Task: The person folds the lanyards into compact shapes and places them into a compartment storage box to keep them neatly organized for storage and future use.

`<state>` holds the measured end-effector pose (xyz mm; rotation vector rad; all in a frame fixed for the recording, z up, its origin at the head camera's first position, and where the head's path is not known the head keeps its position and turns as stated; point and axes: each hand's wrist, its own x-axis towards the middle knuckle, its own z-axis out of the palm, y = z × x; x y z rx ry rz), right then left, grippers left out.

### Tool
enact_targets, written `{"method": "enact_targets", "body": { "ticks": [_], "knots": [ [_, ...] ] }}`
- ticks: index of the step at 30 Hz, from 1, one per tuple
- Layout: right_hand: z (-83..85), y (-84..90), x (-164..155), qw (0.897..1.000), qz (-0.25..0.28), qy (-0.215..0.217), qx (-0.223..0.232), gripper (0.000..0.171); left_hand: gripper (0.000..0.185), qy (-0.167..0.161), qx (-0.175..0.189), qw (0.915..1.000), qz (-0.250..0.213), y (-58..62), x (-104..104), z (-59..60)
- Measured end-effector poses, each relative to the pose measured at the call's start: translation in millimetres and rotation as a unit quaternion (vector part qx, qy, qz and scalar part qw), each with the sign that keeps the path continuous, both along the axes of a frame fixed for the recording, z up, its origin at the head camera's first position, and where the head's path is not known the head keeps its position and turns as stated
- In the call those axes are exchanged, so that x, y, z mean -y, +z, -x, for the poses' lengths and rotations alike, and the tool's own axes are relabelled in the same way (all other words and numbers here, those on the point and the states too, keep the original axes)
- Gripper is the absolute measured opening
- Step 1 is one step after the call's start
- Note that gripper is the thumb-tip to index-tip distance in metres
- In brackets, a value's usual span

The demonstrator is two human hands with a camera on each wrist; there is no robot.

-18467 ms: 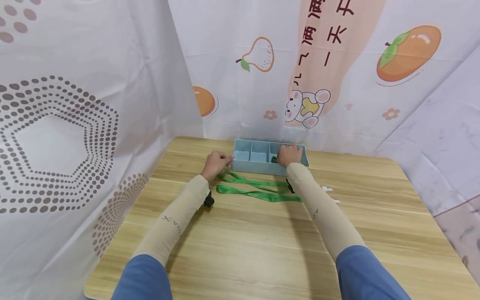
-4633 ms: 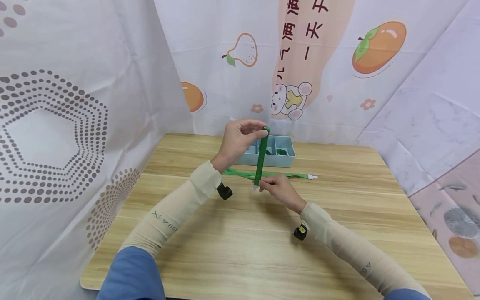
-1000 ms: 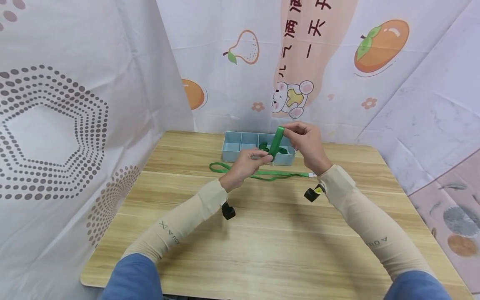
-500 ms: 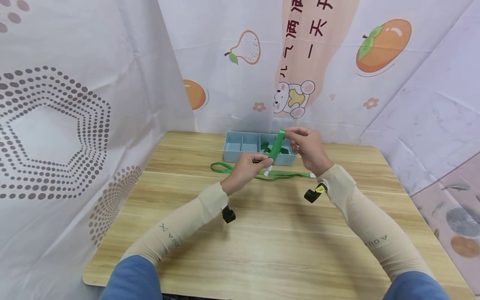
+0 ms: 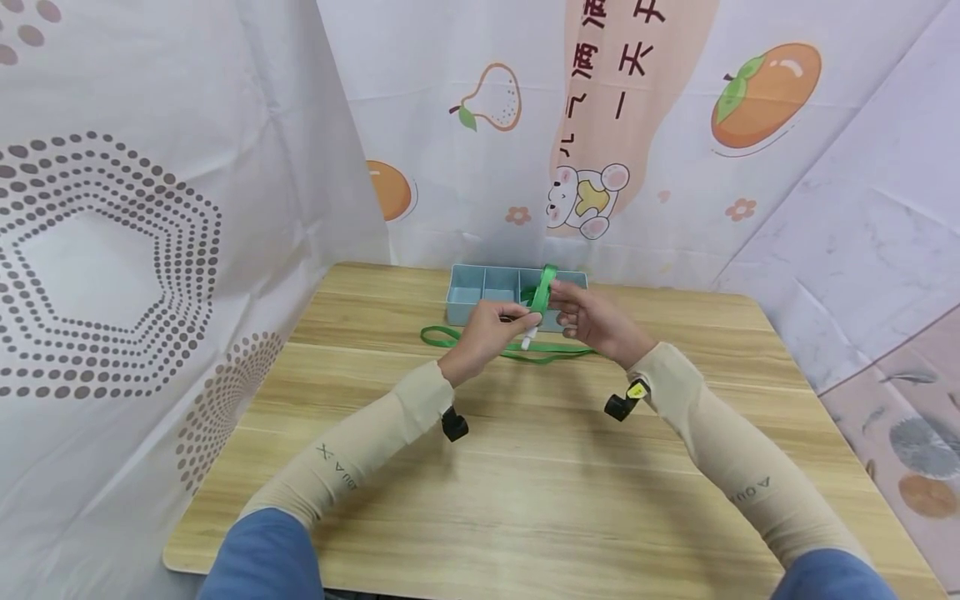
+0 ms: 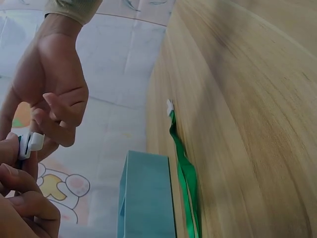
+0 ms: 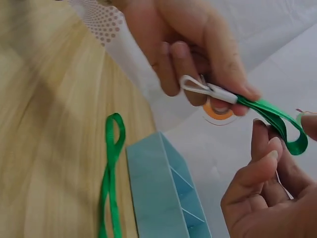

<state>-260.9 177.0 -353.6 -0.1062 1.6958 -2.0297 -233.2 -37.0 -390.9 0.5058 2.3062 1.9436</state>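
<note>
I am pinching the folded green lanyard (image 5: 542,293) between my left hand (image 5: 486,327) and right hand (image 5: 587,319), fingers curled, above the blue tray (image 5: 480,293); another lanyard (image 5: 480,343) is lying on the tabletop (image 5: 525,467), unfolded.

Two lanyards (image 5: 542,293) (image 5: 480,342), one tray (image 5: 468,293)

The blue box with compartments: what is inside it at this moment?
The head view shows the blue box with its left two compartments bare. Green ribbon lies further right, but both hands and the held lanyard cover that side, so the rest stays hidden.
</note>
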Motion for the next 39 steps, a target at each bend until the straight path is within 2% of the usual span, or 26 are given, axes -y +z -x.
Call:
{"method": "enact_targets", "body": {
  "ticks": [8,12,17,20,23,25,27,32,33,37,39],
  "knots": [
    [-10.3,-9.8,6,0.994,-0.072,-0.048,-0.062,0.011,0.027,-0.007,0.005,0.9999,0.009,-1.9,-1,-0.7],
    [-11.4,-13.1,6,0.988,-0.1,-0.069,-0.095,0.018,0.026,-0.014,0.02,0.9997,0.006,-2.5,-1,-1.9],
    [-11.6,-17.8,5,0.981,-0.105,-0.092,-0.136,0.027,0.028,-0.025,0.045,0.9986,-0.007,-0.2,-1,-4.1],
    [-11.1,-21.6,4,0.973,-0.102,-0.096,-0.183,0.027,0.03,-0.042,0.063,0.9966,-0.032,0.0,0,-3.9],
    [-11.2,-24.1,3,0.956,-0.114,-0.097,-0.254,0.023,0.028,-0.058,0.08,0.9934,-0.057,-0.3,1,-2.5],
    [-10.7,-25.6,2,0.936,-0.133,-0.095,-0.31,0.02,0.026,-0.064,0.093,0.9913,-0.067,-0.5,1,-1.2],
    [-9.7,-26.9,1,0.911,-0.152,-0.094,-0.372,0.017,0.026,-0.07,0.106,0.9889,-0.076,-0.3,2,0.0],
    [-6.3,-29.1,-4,0.838,-0.18,-0.097,-0.506,0.019,0.027,-0.086,0.134,0.9825,-0.097,4.2,3,-0.2],
    [-5.4,-29.2,-5,0.822,-0.184,-0.096,-0.53,0.021,0.028,-0.09,0.136,0.9815,-0.1,5.5,3,-0.7],
    [-2.1,-28.3,-9,0.746,-0.216,-0.084,-0.624,0.027,0.029,-0.104,0.136,0.9795,-0.106,10.2,4,-2.8],
    [-0.4,-27.4,-11,0.712,-0.226,-0.075,-0.661,0.029,0.029,-0.107,0.136,0.9791,-0.106,11.4,5,-3.6]
  ]
}}
